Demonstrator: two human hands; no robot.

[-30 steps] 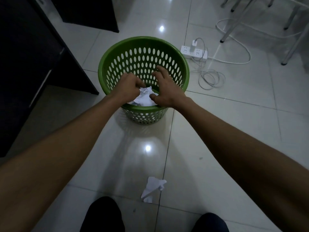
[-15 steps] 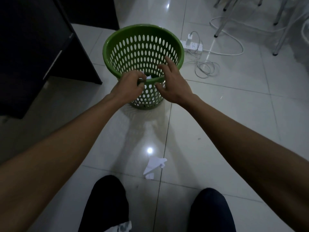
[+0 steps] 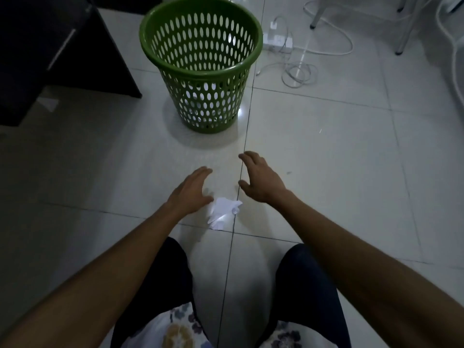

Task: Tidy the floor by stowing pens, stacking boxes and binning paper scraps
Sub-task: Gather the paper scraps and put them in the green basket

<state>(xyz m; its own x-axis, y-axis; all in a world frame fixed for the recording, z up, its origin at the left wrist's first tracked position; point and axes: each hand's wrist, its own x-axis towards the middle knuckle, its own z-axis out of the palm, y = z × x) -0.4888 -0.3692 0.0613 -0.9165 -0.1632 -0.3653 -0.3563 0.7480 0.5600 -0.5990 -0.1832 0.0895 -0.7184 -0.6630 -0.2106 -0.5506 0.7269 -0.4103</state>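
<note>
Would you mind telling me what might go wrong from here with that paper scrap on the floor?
1. Both the left hand and right hand are open and the paper scrap lies loosely crumpled by them, so a hasty grab may drop it.
2. The green bin stands well ahead; a toss might miss.
3. Loose cables beside the bin could snag a foot.

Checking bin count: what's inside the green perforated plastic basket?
White patches show through the holes of the green perforated plastic basket; whether they are paper cannot be told. The near wall hides its bottom.
</note>
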